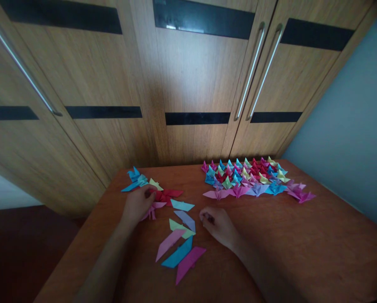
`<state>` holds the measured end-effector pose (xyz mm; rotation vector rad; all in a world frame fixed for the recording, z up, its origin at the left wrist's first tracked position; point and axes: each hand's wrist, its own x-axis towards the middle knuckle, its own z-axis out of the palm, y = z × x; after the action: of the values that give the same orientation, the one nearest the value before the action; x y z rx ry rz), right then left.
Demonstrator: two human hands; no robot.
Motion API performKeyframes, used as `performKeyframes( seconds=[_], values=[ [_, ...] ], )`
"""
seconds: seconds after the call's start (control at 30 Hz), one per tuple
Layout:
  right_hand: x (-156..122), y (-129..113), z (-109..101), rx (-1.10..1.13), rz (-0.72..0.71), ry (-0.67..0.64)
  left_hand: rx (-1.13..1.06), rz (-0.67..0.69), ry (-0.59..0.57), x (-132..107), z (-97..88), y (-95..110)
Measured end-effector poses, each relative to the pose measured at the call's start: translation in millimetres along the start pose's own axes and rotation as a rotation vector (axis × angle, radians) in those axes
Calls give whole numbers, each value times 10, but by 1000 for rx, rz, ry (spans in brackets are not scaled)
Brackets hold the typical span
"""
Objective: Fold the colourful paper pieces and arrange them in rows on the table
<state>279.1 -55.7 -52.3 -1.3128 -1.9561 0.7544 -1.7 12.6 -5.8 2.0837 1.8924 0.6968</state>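
Observation:
My left hand [139,205] reaches into a small pile of folded paper pieces on the left of the table, with thumb and index finger closed at the edge of a red folded paper piece [168,195]. Around it lie a blue piece [138,180], a pale yellow one [156,184] and a pink one [157,206]. My right hand [219,226] rests on the table with curled fingers and nothing visible in them. Between the hands runs a column of flat folded pieces, among them a light blue one [182,205], a lilac one [186,219] and a magenta one [190,263].
Rows of multicoloured origami cranes [239,179] stand close together at the back right of the brown wooden table [286,244]. Wooden cabinet doors [195,71] with metal handles rise behind the table. A pale wall [349,139] borders the right side.

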Motion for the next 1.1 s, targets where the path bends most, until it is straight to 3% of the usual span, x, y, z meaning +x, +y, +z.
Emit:
performKeyframes(
  seconds=[0.17, 0.3, 0.43, 0.57, 0.7, 0.8, 0.9, 1.1],
  values=[
    [-2, -10, -7, -11, -8, 4, -161, -122, 198, -30, -78, 32],
    [-1, -15, -2, 8, 0, 7, -597, -237, 272, -92, -162, 121],
    [7, -21, -4, 138, 45, 18, -1139, -358, 224, -186, -171, 315],
    [4, -69, -35, 453, 72, -22, -1365, -384, 117, -321, -69, 560],
    [48, -166, -81, 738, 56, -79, -1355, -406, 39, -453, 112, 783],
    [150, -218, -78, 858, 132, 70, -1277, -340, -34, -516, 237, 867],
    [259, -235, -37, 884, 234, 216, -1179, -255, -119, -554, 308, 872],
    [258, -236, 0, 835, 126, 172, -834, -62, -235, -605, 274, 890]
  ],
)
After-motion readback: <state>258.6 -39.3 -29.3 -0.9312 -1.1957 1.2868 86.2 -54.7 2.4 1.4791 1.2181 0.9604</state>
